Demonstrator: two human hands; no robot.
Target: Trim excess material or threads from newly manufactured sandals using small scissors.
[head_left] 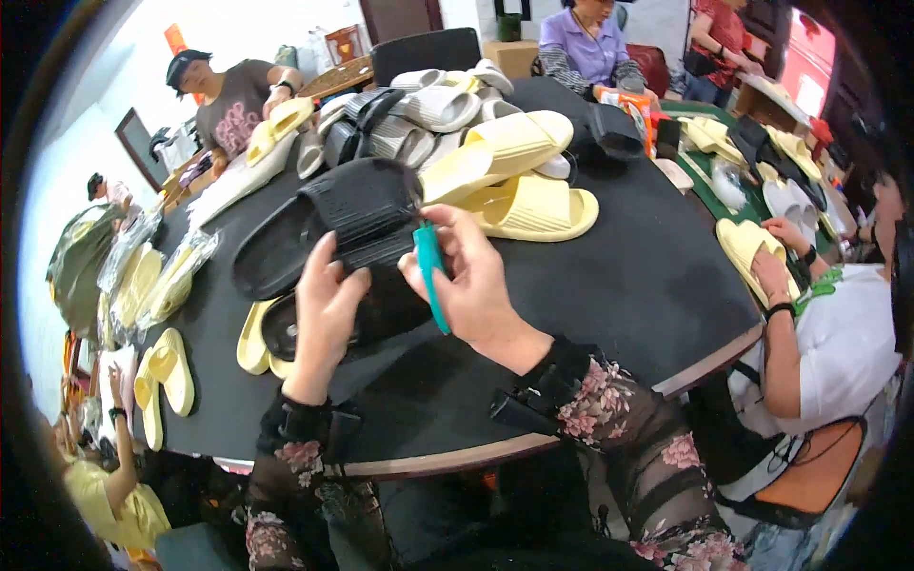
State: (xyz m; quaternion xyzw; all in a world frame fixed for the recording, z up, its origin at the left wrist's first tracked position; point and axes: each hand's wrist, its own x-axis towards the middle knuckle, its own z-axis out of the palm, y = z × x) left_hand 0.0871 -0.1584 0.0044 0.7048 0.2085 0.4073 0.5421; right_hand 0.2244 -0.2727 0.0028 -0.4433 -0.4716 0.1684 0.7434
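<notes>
A pair of black slippers lies in front of me, the upper black slipper (286, 238) partly over the lower black slipper (400, 305). My left hand (324, 324) is over their near side, thumb and forefinger apart with nothing visible between them; whether it touches a slipper I cannot tell. At the upper slipper's right end, my right hand (466, 285) grips a small teal hand tool (430, 271), perhaps a thread snipper; its tip is hidden by the fingers. Just beyond are two pale yellow slippers, one yellow slipper (538, 209) flat and another yellow slipper (505, 152) tilted against it.
A heap of grey and white slippers (443, 109) rises at the back of the black table (619, 285). Yellow slippers (171, 371) and bagged slippers (176, 276) are at left. Co-workers sit around; at right a co-worker's hand (771, 276) is on a yellow slipper (747, 252).
</notes>
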